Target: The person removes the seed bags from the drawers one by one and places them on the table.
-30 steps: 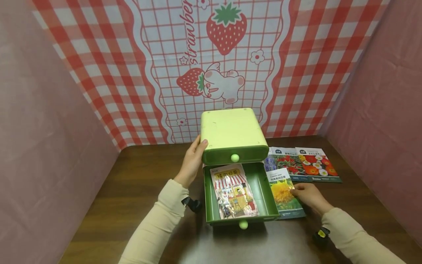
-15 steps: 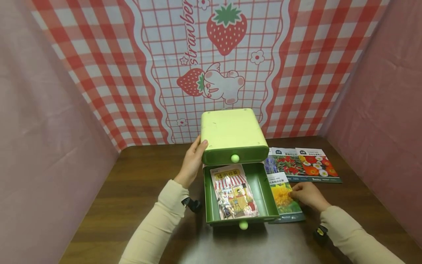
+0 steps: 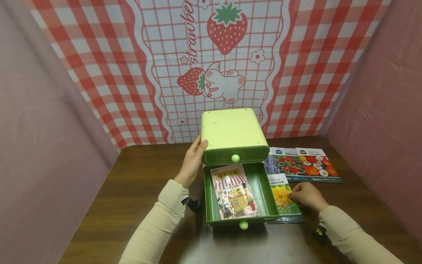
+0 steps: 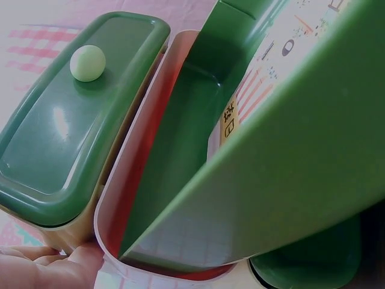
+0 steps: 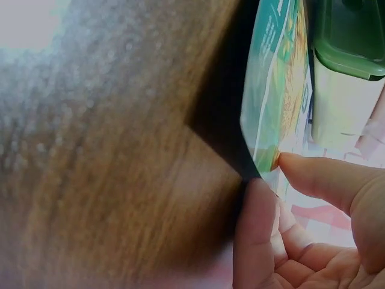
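Observation:
My left hand (image 3: 190, 163) rests against the left side of a small yellow-green drawer box (image 3: 232, 128), thumb near its front corner. In the left wrist view the fingers (image 4: 45, 268) touch the box's side wall. Below the shut green upper drawer (image 3: 217, 157), the lower drawer (image 3: 265, 190) is pulled out. A pink-striped sunflower seed packet (image 3: 234, 194) lies inside it. Beside this drawer, my right hand (image 3: 308, 196) pinches the right edge of a yellow-flower seed packet (image 3: 281, 196) between thumb and fingers. The right wrist view shows that packet (image 5: 274, 102) tilted up from the tabletop.
Several more seed packets lie behind on the right: one with red flowers (image 3: 290, 165), one with orange and white flowers (image 3: 318, 165), and a purple one (image 3: 271, 164) partly hidden by the box. A strawberry-print checked cloth (image 3: 211, 55) hangs behind the brown table (image 3: 132, 205).
The yellow-flower packet has slid slightly toward me and leftward beside the lower drawer, with my right hand shifting a little left. My left hand and the drawer box stay put.

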Demonstrator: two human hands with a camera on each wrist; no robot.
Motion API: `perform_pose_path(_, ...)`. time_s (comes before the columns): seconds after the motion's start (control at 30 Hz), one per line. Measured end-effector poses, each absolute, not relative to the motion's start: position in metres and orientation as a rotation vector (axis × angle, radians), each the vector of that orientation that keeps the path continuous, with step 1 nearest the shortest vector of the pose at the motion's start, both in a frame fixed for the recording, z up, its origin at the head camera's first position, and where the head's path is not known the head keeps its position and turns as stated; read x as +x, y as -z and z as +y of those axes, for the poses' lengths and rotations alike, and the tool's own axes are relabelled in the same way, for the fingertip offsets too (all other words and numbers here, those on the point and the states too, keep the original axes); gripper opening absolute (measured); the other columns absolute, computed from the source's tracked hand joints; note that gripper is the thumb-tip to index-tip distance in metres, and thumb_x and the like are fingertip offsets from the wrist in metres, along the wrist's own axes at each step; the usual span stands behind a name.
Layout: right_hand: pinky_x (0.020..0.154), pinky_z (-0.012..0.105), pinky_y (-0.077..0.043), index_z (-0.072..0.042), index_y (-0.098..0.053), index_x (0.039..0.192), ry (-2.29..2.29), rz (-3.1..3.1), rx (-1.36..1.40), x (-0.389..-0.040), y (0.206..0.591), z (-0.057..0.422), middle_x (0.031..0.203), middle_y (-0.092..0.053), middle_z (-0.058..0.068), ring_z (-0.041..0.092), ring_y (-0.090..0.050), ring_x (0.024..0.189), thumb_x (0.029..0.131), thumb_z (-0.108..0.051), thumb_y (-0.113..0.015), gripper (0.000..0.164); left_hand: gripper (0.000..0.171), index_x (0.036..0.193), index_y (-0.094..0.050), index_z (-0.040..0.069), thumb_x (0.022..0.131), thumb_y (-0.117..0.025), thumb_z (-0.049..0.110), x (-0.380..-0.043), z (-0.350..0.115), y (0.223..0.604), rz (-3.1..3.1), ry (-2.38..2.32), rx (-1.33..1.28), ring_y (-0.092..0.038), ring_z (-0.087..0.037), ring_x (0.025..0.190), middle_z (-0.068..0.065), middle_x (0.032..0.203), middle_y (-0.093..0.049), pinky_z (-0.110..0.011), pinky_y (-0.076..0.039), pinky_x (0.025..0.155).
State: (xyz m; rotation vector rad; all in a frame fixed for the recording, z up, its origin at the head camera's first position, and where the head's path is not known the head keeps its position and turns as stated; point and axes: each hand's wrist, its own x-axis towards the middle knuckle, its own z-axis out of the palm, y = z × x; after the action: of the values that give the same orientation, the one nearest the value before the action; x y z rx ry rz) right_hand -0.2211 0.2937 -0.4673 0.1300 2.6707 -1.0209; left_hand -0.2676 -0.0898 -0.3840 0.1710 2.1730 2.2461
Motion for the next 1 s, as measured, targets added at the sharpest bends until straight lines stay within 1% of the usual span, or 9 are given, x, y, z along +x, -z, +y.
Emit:
perform_pose_path(0.37,0.058,0.033,-0.058,-0.001,-0.067,0.079,0.991,2.704,0.130,-0.221,0.468,0.293,0.078,-0.068,0.006,0.016,-0.062,0.066,0.086,-0.015,-0.070,0.017,0.074,0.158,-0.018,0.019,0.099,-0.050,0.050,-0.268,-0.090,0.385,2.169,-2.252,0.176,-0.029,-0.027,0.147,-0.005,0.164,-0.021,-0.045,-0.026,0.121)
perform_pose_path(0.6,0.057,0.032,-0.056,-0.001,-0.066,0.079,0.977,2.716,0.122,-0.222,0.468,0.294,0.076,-0.066,0.006,0.017,-0.061,0.066,0.086,-0.017,-0.070,0.017,0.072,0.158,-0.019,0.020,0.100,-0.050,0.049,-0.269,-0.090,0.384,2.162,-2.250,0.158,-0.032,-0.026,0.146,-0.004,0.163,-0.022,-0.043,-0.027,0.120)
perform_pose_path(0.7,0.056,0.031,-0.053,0.000,-0.067,0.082,0.958,2.741,0.091,-0.222,0.463,0.295,0.075,-0.065,0.005,0.016,-0.060,0.065,0.089,-0.020,-0.068,0.021,0.073,0.158,-0.018,0.020,0.099,-0.050,0.049,-0.269,-0.090,0.384,2.159,-2.253,0.164,-0.031,-0.027,0.146,-0.005,0.163,-0.022,-0.044,-0.027,0.121)
perform_pose_path(0.83,0.057,0.030,-0.050,0.001,-0.066,0.088,0.986,2.790,0.020,-0.223,0.450,0.295,0.074,-0.065,0.005,0.016,-0.059,0.065,0.096,-0.025,-0.059,0.028,0.073,0.158,-0.018,0.019,0.100,-0.050,0.049,-0.268,-0.090,0.384,2.147,-2.260,0.180,-0.032,-0.028,0.146,-0.005,0.163,-0.022,-0.045,-0.027,0.121)
perform_pose_path(0.9,0.058,0.030,-0.051,0.004,-0.064,0.094,1.048,2.806,-0.028,-0.223,0.441,0.293,0.076,-0.065,0.007,0.016,-0.059,0.066,0.099,-0.024,-0.055,0.030,0.073,0.158,-0.018,0.020,0.099,-0.050,0.049,-0.267,-0.090,0.384,2.142,-2.264,0.183,-0.032,-0.028,0.146,-0.005,0.163,-0.022,-0.045,-0.027,0.120)
perform_pose_path(1.0,0.059,0.030,-0.052,0.004,-0.062,0.101,1.120,2.856,-0.091,-0.221,0.424,0.287,0.079,-0.067,0.010,0.016,-0.061,0.067,0.101,-0.025,-0.051,0.032,0.074,0.158,-0.018,0.019,0.099,-0.050,0.049,-0.267,-0.090,0.383,2.142,-2.266,0.183,-0.033,-0.028,0.145,-0.006,0.163,-0.022,-0.045,-0.027,0.120)
